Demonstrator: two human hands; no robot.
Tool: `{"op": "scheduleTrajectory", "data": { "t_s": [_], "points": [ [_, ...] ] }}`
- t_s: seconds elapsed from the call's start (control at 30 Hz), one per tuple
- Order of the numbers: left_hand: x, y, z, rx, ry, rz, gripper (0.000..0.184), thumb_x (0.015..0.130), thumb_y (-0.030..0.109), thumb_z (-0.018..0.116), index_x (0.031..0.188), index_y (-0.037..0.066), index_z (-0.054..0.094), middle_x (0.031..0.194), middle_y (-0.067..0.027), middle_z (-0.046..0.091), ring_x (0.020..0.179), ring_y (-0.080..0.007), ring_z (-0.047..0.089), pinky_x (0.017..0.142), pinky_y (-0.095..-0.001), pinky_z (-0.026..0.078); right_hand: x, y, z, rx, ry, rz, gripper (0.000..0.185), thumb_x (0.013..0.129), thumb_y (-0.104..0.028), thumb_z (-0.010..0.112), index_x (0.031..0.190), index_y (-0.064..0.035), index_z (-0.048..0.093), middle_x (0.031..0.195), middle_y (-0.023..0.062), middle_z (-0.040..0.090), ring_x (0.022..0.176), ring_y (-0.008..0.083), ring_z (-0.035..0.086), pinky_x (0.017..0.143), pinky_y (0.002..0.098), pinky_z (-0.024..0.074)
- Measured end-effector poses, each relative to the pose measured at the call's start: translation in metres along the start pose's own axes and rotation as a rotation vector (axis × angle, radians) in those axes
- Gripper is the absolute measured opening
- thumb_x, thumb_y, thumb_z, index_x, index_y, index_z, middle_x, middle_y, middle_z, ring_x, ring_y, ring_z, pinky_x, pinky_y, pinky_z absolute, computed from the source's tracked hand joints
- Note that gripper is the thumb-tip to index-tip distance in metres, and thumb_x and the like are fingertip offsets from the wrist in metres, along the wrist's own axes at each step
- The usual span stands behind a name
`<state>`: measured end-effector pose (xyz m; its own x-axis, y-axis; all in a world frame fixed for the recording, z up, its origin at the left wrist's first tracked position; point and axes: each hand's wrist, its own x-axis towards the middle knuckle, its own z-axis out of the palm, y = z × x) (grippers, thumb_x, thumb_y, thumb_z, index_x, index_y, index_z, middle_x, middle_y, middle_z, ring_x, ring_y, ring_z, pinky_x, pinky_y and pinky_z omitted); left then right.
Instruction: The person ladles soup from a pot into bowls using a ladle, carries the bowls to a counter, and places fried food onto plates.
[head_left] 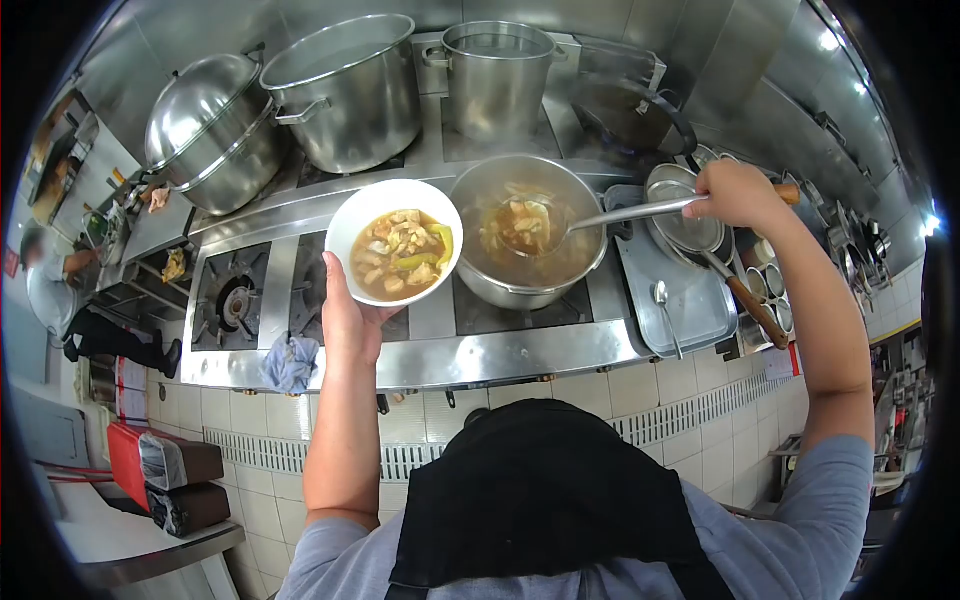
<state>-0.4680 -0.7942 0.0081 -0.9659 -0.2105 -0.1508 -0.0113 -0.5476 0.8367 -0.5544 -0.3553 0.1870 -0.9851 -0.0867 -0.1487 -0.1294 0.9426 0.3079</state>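
My left hand (352,318) grips a white bowl (345,225) from below, over the front of the stove. In the bowl lies brown broth with chunks of meat or tofu and green peppers (425,258). With my right hand (740,195) I am closed round the handle of a ladle (650,211). Its metal shaft slants left into a steel pot (530,292) on the stove. The ladle's scoop, heaped with pieces of food (528,228), is inside the pot at the broth. Bowl and pot stand side by side, the bowl at the left.
Large steel pots (350,110) and a domed steamer (210,125) stand behind. A metal tray (655,290) with a spoon (667,315) and strainers (690,215) lies right. A blue-grey cloth (290,363) hangs on the stove edge. Another person (65,290) stands far left.
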Motion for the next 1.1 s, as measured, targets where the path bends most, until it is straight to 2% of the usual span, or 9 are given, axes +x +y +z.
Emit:
{"op": "scheduleTrajectory", "data": {
  "t_s": [0.13, 0.23, 0.3, 0.53, 0.63, 0.7, 0.9, 0.97, 1.1],
  "points": [
    [0.001, 0.002, 0.000, 0.033, 0.009, 0.005, 0.071, 0.106, 0.058, 0.033, 0.150, 0.003, 0.033, 0.144, -0.0219, 0.052, 0.121, -0.0356, 0.063, 0.087, -0.0500, 0.062, -0.007, 0.000, -0.023, 0.094, -0.146, 0.033, 0.046, 0.077, -0.047, 0.081, 0.094, -0.0038, 0.075, 0.091, 0.0151, 0.073, 0.090, 0.0317, 0.071, 0.080, 0.0440, 0.0540],
    [0.001, 0.003, 0.001, 0.017, 0.007, 0.009, 0.070, 0.106, 0.058, 0.032, 0.151, 0.004, 0.033, 0.144, -0.0216, 0.052, 0.122, -0.0358, 0.063, 0.088, -0.0504, 0.062, -0.011, 0.000, -0.031, 0.041, -0.039, -0.005, 0.046, 0.078, -0.046, 0.081, 0.091, -0.0027, 0.075, 0.087, 0.0157, 0.072, 0.087, 0.0316, 0.071, 0.078, 0.0434, 0.0537],
    [0.000, 0.003, 0.003, -0.003, 0.012, 0.013, 0.070, 0.106, 0.057, 0.032, 0.151, 0.004, 0.033, 0.144, -0.0212, 0.051, 0.122, -0.0361, 0.062, 0.087, -0.0505, 0.062, -0.011, 0.003, -0.031, 0.029, 0.136, -0.057, 0.040, 0.076, -0.040, 0.082, 0.084, -0.0018, 0.074, 0.075, 0.0154, 0.069, 0.076, 0.0330, 0.069, 0.071, 0.0441, 0.0523],
    [0.002, 0.000, -0.005, -0.011, -0.029, 0.016, 0.070, 0.106, 0.057, 0.033, 0.151, 0.004, 0.032, 0.144, -0.0215, 0.052, 0.121, -0.0362, 0.063, 0.086, -0.0501, 0.063, -0.013, 0.001, -0.055, 0.018, 0.058, 0.027, 0.043, 0.079, -0.045, 0.080, 0.091, -0.0038, 0.075, 0.086, 0.0155, 0.072, 0.086, 0.0335, 0.071, 0.077, 0.0435, 0.0545],
    [0.001, -0.002, -0.004, 0.001, -0.005, 0.009, 0.070, 0.106, 0.057, 0.033, 0.150, 0.003, 0.033, 0.141, -0.0219, 0.054, 0.117, -0.0358, 0.066, 0.082, -0.0480, 0.065, -0.011, -0.009, -0.046, -0.059, 0.206, -0.058, 0.041, 0.081, -0.043, 0.078, 0.092, -0.0040, 0.075, 0.088, 0.0158, 0.073, 0.087, 0.0348, 0.071, 0.078, 0.0451, 0.0550],
    [0.001, -0.002, -0.004, -0.015, 0.002, 0.008, 0.070, 0.106, 0.057, 0.034, 0.149, 0.002, 0.034, 0.139, -0.0223, 0.056, 0.114, -0.0353, 0.067, 0.079, -0.0462, 0.066, -0.011, -0.031, -0.050, -0.129, 0.097, -0.040, 0.040, 0.083, -0.041, 0.077, 0.092, -0.0028, 0.075, 0.090, 0.0168, 0.073, 0.088, 0.0355, 0.071, 0.078, 0.0454, 0.0558],
    [-0.002, -0.001, -0.004, -0.019, -0.010, -0.005, 0.070, 0.106, 0.057, 0.033, 0.149, 0.002, 0.033, 0.140, -0.0227, 0.054, 0.115, -0.0350, 0.066, 0.082, -0.0469, 0.065, 0.008, -0.061, -0.021, -0.339, 0.178, -0.172, 0.022, 0.084, -0.027, 0.074, 0.085, -0.0059, 0.076, 0.088, 0.0129, 0.074, 0.087, 0.0302, 0.073, 0.074, 0.0415, 0.0559],
    [-0.003, -0.003, -0.007, -0.029, -0.015, -0.001, 0.070, 0.106, 0.057, 0.033, 0.150, 0.002, 0.033, 0.141, -0.0228, 0.054, 0.116, -0.0352, 0.066, 0.083, -0.0476, 0.065, 0.015, -0.060, -0.008, -0.575, 0.476, -0.285, 0.012, 0.079, -0.019, 0.072, 0.084, -0.0086, 0.075, 0.087, 0.0071, 0.070, 0.089, 0.0242, 0.069, 0.077, 0.0349, 0.0516],
    [-0.009, -0.002, -0.009, -0.028, 0.019, -0.006, 0.070, 0.106, 0.057, 0.033, 0.150, 0.002, 0.032, 0.142, -0.0229, 0.053, 0.119, -0.0359, 0.064, 0.086, -0.0494, 0.064, 0.010, -0.057, -0.017, -0.673, 0.752, -0.404, 0.010, 0.075, -0.014, 0.069, 0.084, -0.0108, 0.072, 0.085, 0.0019, 0.063, 0.091, 0.0184, 0.062, 0.081, 0.0302, 0.0457]
  ]
}}
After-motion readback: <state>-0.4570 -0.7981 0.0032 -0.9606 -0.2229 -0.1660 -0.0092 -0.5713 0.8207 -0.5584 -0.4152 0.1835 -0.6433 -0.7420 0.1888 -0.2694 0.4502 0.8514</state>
